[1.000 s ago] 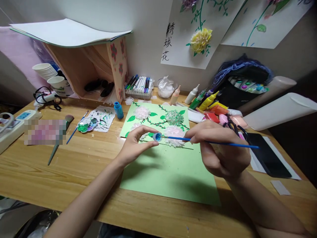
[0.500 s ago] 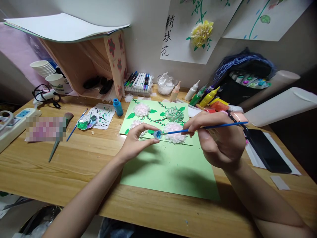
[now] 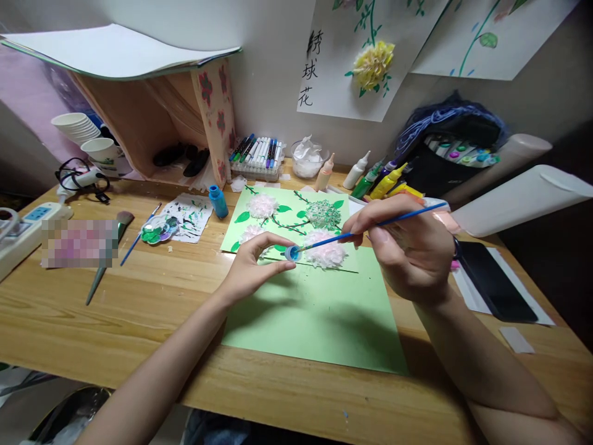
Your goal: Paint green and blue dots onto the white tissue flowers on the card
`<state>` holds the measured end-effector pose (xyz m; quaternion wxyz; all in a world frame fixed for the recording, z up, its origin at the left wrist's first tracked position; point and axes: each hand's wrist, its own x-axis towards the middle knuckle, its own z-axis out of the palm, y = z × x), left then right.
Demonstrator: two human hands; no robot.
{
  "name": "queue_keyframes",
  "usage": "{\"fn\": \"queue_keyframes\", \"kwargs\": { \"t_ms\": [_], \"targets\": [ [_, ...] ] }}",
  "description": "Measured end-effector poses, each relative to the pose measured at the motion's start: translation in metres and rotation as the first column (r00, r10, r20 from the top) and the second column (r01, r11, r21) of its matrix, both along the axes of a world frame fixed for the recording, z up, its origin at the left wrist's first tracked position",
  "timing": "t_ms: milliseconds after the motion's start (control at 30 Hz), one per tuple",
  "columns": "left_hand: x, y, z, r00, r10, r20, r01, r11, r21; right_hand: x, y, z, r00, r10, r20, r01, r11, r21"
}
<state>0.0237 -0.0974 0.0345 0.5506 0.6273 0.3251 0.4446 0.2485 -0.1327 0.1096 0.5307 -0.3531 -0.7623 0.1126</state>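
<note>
Between thumb and forefinger, my left hand [image 3: 252, 266] pinches a small bottle cap [image 3: 291, 253] with blue paint inside, its hollow side turned to the right. My right hand [image 3: 403, 247] grips a thin blue paintbrush [image 3: 393, 219], and the bristles reach into the cap's mouth. Both hands hover over a green sheet of paper [image 3: 306, 321]. On its far half are fluffy pale pink flowers [image 3: 262, 205], a green speckled flower [image 3: 323, 214] and painted leaves and stems. The blue paint bottle [image 3: 217, 201] stands uncapped left of the sheet.
Left lie a paint-smeared palette [image 3: 159, 229], a stained paper [image 3: 192, 216], a second brush [image 3: 139, 238], a wide brush [image 3: 107, 259] and a power strip [image 3: 28, 232]. Behind stand markers [image 3: 257, 154] and paint bottles [image 3: 356, 170]. A black phone [image 3: 498, 281] lies right.
The brush in my right hand has tilted more steeply, its back end rising, with the tip still at the cap. My left hand keeps its pinch; the whole view has shifted slightly.
</note>
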Motion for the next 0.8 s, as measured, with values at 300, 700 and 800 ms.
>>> {"fn": "queue_keyframes", "kwargs": {
  "t_ms": [300, 700, 800],
  "targets": [
    [-0.0003, -0.0016, 0.0, 1.0, 0.003, -0.024, -0.003, 1.0, -0.012, 0.0006, 0.0003, 0.0027, 0.997, -0.003, 0.074, 0.001, 0.999, 0.038],
    [0.0, -0.0019, 0.0003, 1.0, 0.003, -0.026, -0.003, 1.0, -0.017, -0.0014, -0.0005, 0.0016, 0.998, -0.056, -0.035, 0.056, 0.998, -0.003],
    [-0.0001, -0.0015, -0.0006, 0.999, 0.005, -0.033, -0.005, 1.0, -0.013, -0.0034, -0.0024, 0.0034, 0.994, -0.054, -0.096, 0.055, 0.998, 0.002]
  ]
}}
